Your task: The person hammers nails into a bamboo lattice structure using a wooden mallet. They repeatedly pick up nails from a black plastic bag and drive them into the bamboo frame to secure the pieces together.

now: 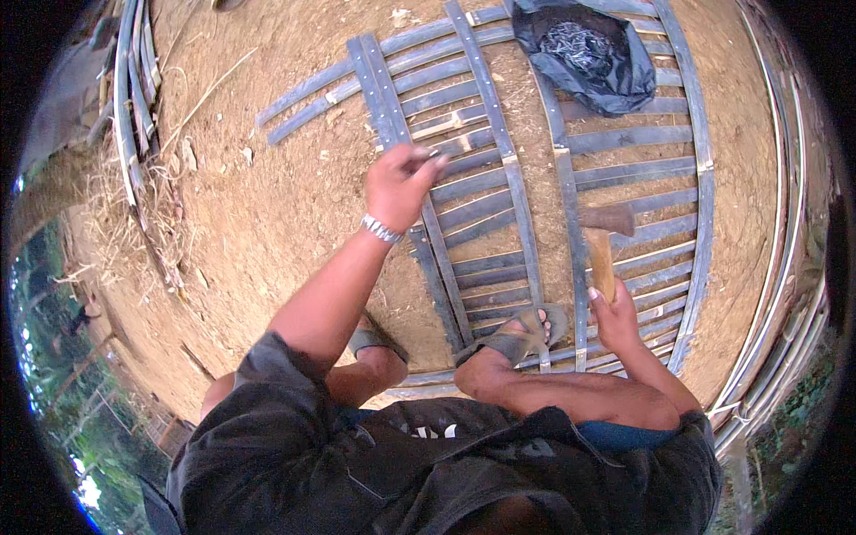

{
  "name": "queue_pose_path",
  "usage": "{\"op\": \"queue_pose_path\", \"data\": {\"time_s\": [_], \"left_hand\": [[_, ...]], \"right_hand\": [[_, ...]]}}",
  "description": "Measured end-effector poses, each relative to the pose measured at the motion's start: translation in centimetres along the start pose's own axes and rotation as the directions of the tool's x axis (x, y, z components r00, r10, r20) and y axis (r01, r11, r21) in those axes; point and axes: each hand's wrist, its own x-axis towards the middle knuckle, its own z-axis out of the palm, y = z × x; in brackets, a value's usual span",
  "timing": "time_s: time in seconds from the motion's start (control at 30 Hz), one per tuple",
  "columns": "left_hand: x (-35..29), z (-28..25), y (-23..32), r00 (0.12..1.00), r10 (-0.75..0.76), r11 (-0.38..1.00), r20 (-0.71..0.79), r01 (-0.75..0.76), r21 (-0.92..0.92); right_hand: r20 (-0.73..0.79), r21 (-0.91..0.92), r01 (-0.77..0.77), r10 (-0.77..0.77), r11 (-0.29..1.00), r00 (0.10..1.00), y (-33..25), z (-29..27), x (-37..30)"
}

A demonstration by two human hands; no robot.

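Note:
My right hand (615, 321) grips the wooden handle of a hatchet (603, 254), whose rusty brown head is uppermost over the slats. Above the left slatted panel (477, 192), my left hand (401, 187) is closed, with thumb and fingers pinched together. Something small and dark shows at its fingertips, too blurred to name. A metal-banded watch circles that wrist. Long dark strips, some with nail heads along them, cross the shorter slats. In the far part of the right slatted panel (633, 169) lies an opened black plastic bag (624, 85) holding many shiny nails (580, 46).
My sandalled feet stand near the panels' close end, the right foot (526, 334) on the slats. Split poles (134, 98) and dry straw (134, 227) lie at the left. Long poles (776, 357) line the right side. Bare brown earth (259, 178) lies around the panels.

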Motion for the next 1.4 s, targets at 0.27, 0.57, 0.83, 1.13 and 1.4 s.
{"op": "queue_pose_path", "data": {"time_s": [0.27, 0.57, 0.83, 1.13, 1.4], "left_hand": [[-7.1, -2.7, -7.0, 0.918, -0.349, 0.932, -0.188, 0.32, -0.168], [-7.0, -0.6, -11.8, 0.896, 0.395, 0.904, -0.204, -0.34, 0.259], [-8.0, 2.4, -10.1, 0.862, 0.272, 0.932, -0.428, -0.125, 0.339], [-8.5, 4.9, -9.1, 0.852, 0.041, 0.947, -0.523, 0.134, 0.293], [-8.3, 5.3, -9.9, 0.831, 0.073, 0.957, -0.551, 0.098, 0.274]], "right_hand": [[0.279, -0.295, 0.144, -0.059, 0.944, 0.958, -4.6, 3.0, 3.0], [0.323, -0.368, 0.269, -0.149, 0.89, 0.935, -7.7, 10.2, 4.6], [0.286, -0.293, 0.158, -0.071, 0.943, 0.956, -7.0, 12.7, 3.6], [0.31, -0.222, 0.105, -0.032, 0.969, 0.95, -5.7, 12.9, 4.8], [0.29, -0.348, 0.11, -0.005, 0.931, 0.957, -8.1, 12.7, 6.5]]}}
